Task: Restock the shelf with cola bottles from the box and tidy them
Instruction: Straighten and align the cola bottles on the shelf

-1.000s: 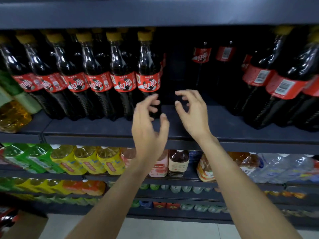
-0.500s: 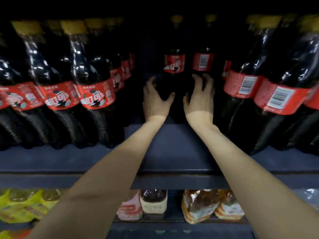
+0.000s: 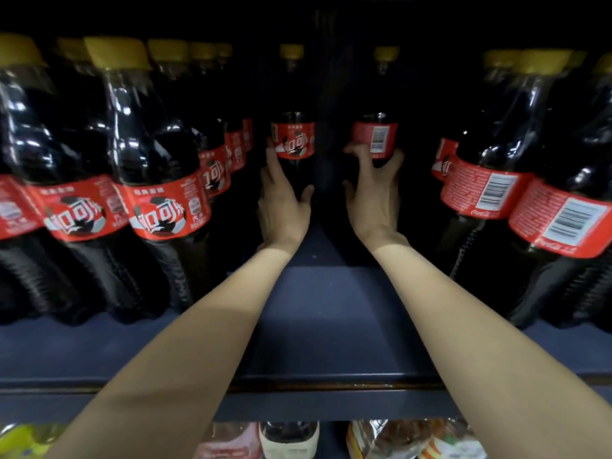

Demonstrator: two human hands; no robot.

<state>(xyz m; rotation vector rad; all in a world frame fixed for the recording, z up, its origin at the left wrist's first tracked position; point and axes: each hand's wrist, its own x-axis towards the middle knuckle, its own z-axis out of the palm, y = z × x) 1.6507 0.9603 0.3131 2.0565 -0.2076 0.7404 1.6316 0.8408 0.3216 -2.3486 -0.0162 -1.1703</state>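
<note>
Deep on the shelf (image 3: 331,326) at twelve o'clock, the left hand (image 3: 281,207) and right hand (image 3: 374,197) curl fingers around two cola bottles (image 3: 293,140) (likely heavy, slick plastic); gripping below the labels seems best.

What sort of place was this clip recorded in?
Most likely a shop's drinks aisle. Rows of identical cola bottles with barcoded red labels fill a dark shelf, other packaged drinks sit on the tier below, and both hands reach for the back bottles.
</note>
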